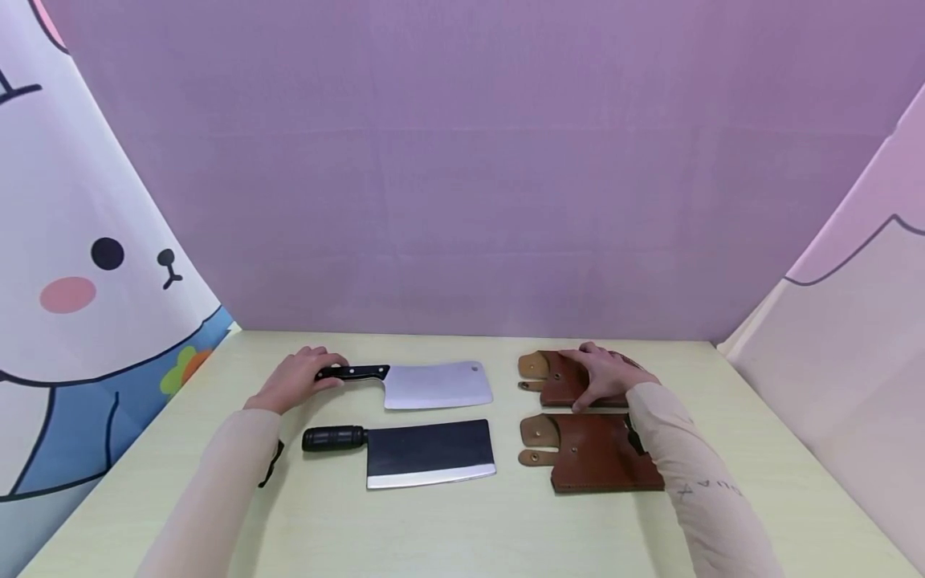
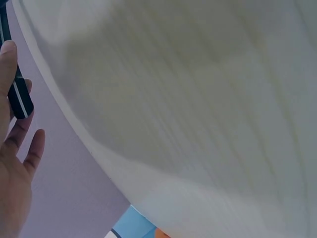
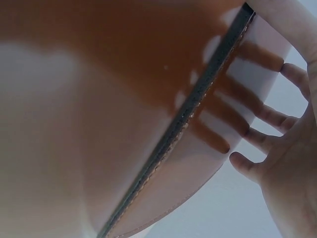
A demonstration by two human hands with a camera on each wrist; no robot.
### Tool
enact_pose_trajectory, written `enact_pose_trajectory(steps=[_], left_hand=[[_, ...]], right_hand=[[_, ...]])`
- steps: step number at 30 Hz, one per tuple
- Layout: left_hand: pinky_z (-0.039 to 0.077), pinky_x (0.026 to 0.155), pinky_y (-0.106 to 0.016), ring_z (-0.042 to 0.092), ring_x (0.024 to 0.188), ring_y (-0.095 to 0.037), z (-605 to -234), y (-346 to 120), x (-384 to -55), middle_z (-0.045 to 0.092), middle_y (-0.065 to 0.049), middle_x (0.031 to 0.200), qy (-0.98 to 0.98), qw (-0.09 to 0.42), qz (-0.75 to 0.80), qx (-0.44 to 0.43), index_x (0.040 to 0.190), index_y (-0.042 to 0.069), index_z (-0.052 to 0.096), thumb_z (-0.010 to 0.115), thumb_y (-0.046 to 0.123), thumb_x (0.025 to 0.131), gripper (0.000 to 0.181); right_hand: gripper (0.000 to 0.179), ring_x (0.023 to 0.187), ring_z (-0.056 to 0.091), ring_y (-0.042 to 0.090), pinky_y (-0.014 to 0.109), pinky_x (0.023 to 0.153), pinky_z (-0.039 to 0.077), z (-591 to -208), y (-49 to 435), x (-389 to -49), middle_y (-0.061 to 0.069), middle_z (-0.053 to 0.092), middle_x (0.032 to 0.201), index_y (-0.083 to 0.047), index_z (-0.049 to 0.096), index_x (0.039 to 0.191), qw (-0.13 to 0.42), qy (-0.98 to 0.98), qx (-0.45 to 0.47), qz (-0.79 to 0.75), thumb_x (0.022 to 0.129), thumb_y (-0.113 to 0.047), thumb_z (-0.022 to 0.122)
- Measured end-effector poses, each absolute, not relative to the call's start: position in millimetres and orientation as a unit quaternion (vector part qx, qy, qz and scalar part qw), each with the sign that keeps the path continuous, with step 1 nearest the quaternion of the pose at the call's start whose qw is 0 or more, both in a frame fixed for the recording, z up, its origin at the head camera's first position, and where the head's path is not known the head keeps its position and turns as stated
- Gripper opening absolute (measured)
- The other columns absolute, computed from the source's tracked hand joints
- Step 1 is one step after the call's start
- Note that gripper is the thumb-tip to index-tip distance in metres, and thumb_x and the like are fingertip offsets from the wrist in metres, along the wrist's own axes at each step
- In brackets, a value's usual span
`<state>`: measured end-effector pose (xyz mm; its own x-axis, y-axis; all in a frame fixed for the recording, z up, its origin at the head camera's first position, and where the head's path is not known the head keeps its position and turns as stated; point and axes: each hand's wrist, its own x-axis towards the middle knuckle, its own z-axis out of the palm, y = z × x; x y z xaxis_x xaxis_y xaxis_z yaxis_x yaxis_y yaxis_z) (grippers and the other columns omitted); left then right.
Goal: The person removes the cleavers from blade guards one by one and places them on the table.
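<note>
At the far left, my left hand (image 1: pixel 296 381) holds the end of the black riveted handle of a silver cleaver (image 1: pixel 437 387), which lies with its blade toward the right. The left wrist view has the thumb over this handle (image 2: pixel 20 96) and the fingers behind it. My right hand (image 1: pixel 610 376) spreads over the farther brown leather cleaver sheath (image 1: pixel 562 384), thumb at the near edge and fingers toward the far side. In the right wrist view its fingers (image 3: pixel 270 115) are apart and fairly straight beside the shiny sheath (image 3: pixel 138 124).
Nearer to me lies a second cleaver (image 1: pixel 426 449) with a dark blade and round black handle. A second brown sheath (image 1: pixel 603 466) with tan straps sits to its right, under my right wrist. The pale table (image 1: pixel 433 534) ends at a purple backdrop (image 1: pixel 462 201), with printed cloth on both sides.
</note>
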<state>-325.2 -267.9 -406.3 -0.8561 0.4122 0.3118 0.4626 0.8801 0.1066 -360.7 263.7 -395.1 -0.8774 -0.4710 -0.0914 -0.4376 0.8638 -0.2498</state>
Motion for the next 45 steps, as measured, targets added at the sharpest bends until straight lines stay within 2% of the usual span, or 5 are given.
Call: enact_pose_trajectory(steps=[17,26,35,40,45], left_hand=[[0.041,0.077,-0.053,0.053,0.086,-0.027,-411,-262,-328,0.062,-0.003,0.092,-0.977,0.101,-0.059,-0.179,0.111,0.021,0.063,0.066,0.033,0.081,0.032],[0.041,0.077,-0.054,0.053,0.087,-0.027,-417,-263,-331,0.061,-0.003,0.094,-0.980,0.091,-0.059,-0.170,0.112,0.022,0.062,0.065,0.033,0.082,0.033],[0.042,0.077,-0.053,0.052,0.086,-0.026,-415,-261,-328,0.060,-0.004,0.093,-0.980,0.080,-0.065,-0.168,0.114,0.020,0.061,0.065,0.032,0.083,0.033],[0.042,0.079,-0.055,0.053,0.091,-0.030,-413,-258,-326,0.061,-0.008,0.100,-0.980,0.080,-0.067,-0.171,0.117,0.019,0.059,0.064,0.030,0.083,0.036],[0.042,0.078,-0.055,0.054,0.091,-0.031,-413,-258,-328,0.060,-0.009,0.101,-0.979,0.080,-0.062,-0.176,0.119,0.018,0.057,0.064,0.030,0.084,0.038]], right_hand=[[0.100,0.129,0.026,0.048,0.063,0.092,0.033,-391,261,-361,0.027,0.023,0.143,-0.015,0.028,0.143,0.128,0.961,-0.214,-0.124,0.062,-0.036,0.083],[0.099,0.133,0.016,0.048,0.065,0.095,0.028,-391,260,-362,0.027,0.016,0.147,-0.014,0.026,0.144,0.150,0.956,-0.207,-0.141,0.064,-0.033,0.081],[0.099,0.133,0.016,0.049,0.065,0.096,0.028,-391,258,-362,0.028,0.014,0.147,-0.013,0.025,0.144,0.159,0.955,-0.205,-0.143,0.065,-0.033,0.080],[0.099,0.133,0.015,0.049,0.064,0.096,0.028,-391,260,-362,0.028,0.012,0.148,-0.012,0.025,0.144,0.160,0.954,-0.206,-0.145,0.065,-0.033,0.080],[0.102,0.134,0.016,0.048,0.064,0.097,0.028,-394,264,-364,0.025,0.013,0.149,-0.016,0.025,0.145,0.152,0.955,-0.207,-0.146,0.063,-0.039,0.080]])
